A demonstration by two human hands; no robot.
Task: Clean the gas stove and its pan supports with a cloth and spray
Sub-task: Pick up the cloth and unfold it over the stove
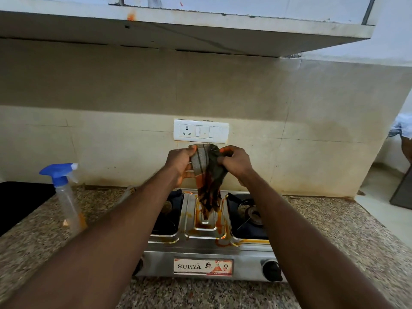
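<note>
- Head view: the left hand (180, 160) and right hand (236, 162) each grip the top of a stained cloth (208, 175) with curled fingers.
- The cloth hangs over the middle of the orange-streaked gas stove (205, 246).
- A spray bottle (66, 197) stands on the granite counter (334, 230), left of the stove.

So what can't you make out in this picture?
All in the head view:
- Left burner: mostly behind the left forearm.
- Left knob: nearly hidden by the same arm.
- Back of the middle tray: behind the cloth that the left hand and right hand hold.
- Black thing on the counter: cut off by the left edge.
- Label: small print unreadable.
</note>
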